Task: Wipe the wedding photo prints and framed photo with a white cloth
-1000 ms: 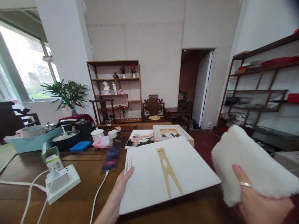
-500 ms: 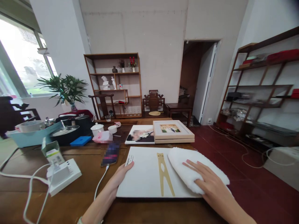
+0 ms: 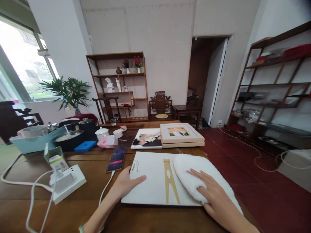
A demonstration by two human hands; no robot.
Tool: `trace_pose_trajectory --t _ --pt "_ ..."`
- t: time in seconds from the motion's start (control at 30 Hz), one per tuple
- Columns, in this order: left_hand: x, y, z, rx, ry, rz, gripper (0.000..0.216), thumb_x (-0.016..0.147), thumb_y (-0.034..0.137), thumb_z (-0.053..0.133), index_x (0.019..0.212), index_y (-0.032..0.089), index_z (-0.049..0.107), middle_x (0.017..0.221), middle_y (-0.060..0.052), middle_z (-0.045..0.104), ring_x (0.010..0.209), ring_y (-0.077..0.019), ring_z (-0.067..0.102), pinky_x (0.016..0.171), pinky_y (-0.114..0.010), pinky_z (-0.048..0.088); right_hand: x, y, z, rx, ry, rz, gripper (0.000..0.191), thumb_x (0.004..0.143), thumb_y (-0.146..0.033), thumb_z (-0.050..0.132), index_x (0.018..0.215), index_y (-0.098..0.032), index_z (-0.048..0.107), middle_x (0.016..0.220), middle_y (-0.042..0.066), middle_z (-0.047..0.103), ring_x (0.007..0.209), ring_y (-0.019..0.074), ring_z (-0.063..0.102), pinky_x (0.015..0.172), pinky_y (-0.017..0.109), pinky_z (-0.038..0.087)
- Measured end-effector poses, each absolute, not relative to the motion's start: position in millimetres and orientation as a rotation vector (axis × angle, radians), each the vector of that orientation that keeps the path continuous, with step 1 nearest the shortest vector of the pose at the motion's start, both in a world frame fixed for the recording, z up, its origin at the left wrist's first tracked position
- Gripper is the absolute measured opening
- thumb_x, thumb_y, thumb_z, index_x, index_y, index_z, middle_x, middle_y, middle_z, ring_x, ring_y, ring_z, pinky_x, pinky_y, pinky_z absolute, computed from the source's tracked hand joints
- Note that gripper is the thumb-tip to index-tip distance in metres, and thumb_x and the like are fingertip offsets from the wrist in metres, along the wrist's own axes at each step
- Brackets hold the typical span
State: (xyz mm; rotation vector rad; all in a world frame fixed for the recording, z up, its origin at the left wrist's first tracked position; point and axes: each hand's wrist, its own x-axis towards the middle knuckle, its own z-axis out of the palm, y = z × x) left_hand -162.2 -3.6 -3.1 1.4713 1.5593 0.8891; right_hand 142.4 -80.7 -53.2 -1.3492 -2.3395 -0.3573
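Observation:
A flat white panel lies on the wooden table in front of me, with a printed label near its upper left corner. On it is a gold, cat-headed stand piece with two spread legs. My left hand holds the panel's left edge, thumb over the top and the other fingers mostly hidden. A fluffy white cloth covers the panel's right part and hangs past its edge. My right hand presses on the cloth, fingers stretched over it and the thumb sunk into a fold.
Behind the panel lie a photo panel and stacked light wooden picture frames. To the left are a charging phone, a power strip with white cables, a blue box, a lidded white cup and a light-blue bin.
My left thumb has moved further in over the panel and uncovered more of the label. My right hand and the cloth have shifted slightly left.

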Motion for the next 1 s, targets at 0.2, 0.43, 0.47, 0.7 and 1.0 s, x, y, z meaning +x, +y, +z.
trace_pose_trajectory --t 0.2,0.43,0.47,0.7,1.0 --pt "-163 -5 -14 2.035 1.764 0.746 0.048 0.065 0.043 0.062 0.101 0.011 0.061 0.098 -0.013 0.066 0.092 -0.0293 0.060 0.078 -0.033 0.043 139 -78 -60 -1.336 -2.317 -0.321 0.033 0.046 -0.002 0.037 0.070 -0.019 0.053 0.138 0.004 0.033 0.127 0.0241 0.025 0.103 0.048 0.025" --pt "-161 -14 -24 2.245 1.974 0.530 0.051 0.073 0.047 0.054 0.102 0.006 0.061 0.096 -0.017 0.065 0.094 -0.0306 0.059 0.081 -0.037 0.043 138 -77 -65 -1.318 -2.343 -0.340 0.034 0.045 -0.001 0.037 0.070 -0.019 0.052 0.137 0.005 0.035 0.127 0.0238 0.026 0.104 0.047 0.023" --pt "-162 -13 -26 2.280 1.937 0.552 0.051 0.074 0.046 0.053 0.105 0.007 0.059 0.102 -0.017 0.063 0.099 -0.0304 0.057 0.085 -0.038 0.042 138 -78 -64 -1.318 -2.342 -0.349 0.034 0.045 -0.001 0.037 0.070 -0.019 0.052 0.136 0.005 0.036 0.126 0.0241 0.027 0.103 0.047 0.024" --pt "-171 2 -36 2.466 1.350 0.534 0.048 0.086 0.037 0.039 0.131 0.020 0.036 0.143 -0.006 0.026 0.131 -0.0221 0.022 0.106 -0.040 0.022 156 -60 -33 -1.262 -2.085 -0.501 0.033 0.053 0.001 0.036 0.071 -0.019 0.055 0.134 0.007 0.040 0.123 0.0242 0.033 0.098 0.045 0.033" --pt "-172 6 -47 2.451 1.269 0.569 0.044 0.089 0.033 0.033 0.131 0.018 0.035 0.143 -0.006 0.025 0.132 -0.0193 0.018 0.107 -0.041 0.017 128 -13 -26 -1.419 -2.478 -0.061 0.033 0.058 -0.003 0.043 0.084 -0.017 0.059 0.136 0.008 0.036 0.129 0.0253 0.019 0.104 0.049 0.016"
